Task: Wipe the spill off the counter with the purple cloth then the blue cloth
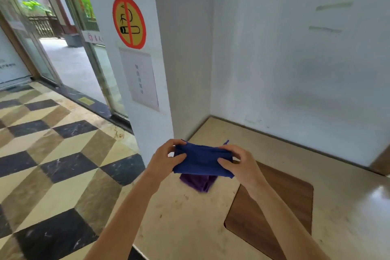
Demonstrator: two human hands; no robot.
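Note:
A blue cloth (pixel 201 159) is held folded above the beige counter (pixel 190 217), stretched between both hands. My left hand (pixel 166 157) pinches its left edge and my right hand (pixel 236 163) pinches its right edge. Directly below it, a crumpled purple cloth (pixel 199 182) lies on the counter, its upper part hidden by the blue cloth. Small brownish specks and smudges (pixel 181 201) mark the counter surface in front of the purple cloth.
A brown wooden inset panel (pixel 280 207) sits in the counter to the right. White walls close the counter at the back and at a pillar (pixel 147 91) on the left. A checkered tile floor (pixel 52 164) drops off left of the counter edge.

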